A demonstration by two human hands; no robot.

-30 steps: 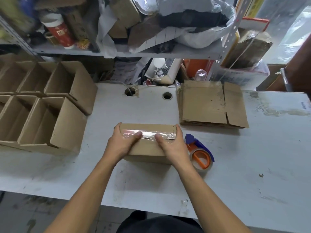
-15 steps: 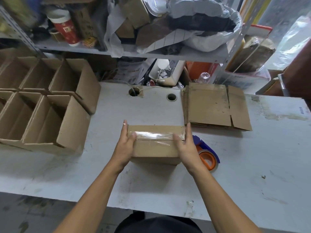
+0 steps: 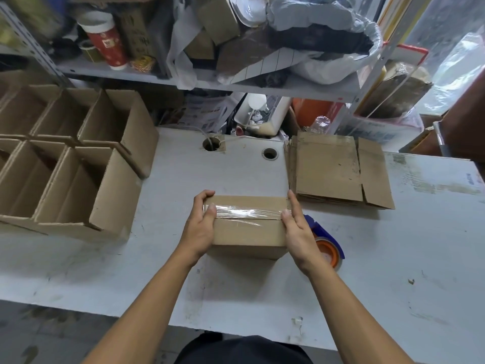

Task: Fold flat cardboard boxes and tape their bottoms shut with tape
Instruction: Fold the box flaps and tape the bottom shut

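1. The box is clamped at mid-table, taped bottom up — left hand curled round one end, right hand pressed flat to the other.
2. The tape strip looks wrinkled — peeling could follow if it is left unsmoothed.
3. The tape dispenser could be knocked by the right wrist.
4. Flat cardboard waits beyond.

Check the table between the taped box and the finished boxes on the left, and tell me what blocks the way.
Nothing visible does. The taped box sits between the left hand and right hand, and the white table is bare from there to the open boxes. The tape dispenser lies on the opposite side.
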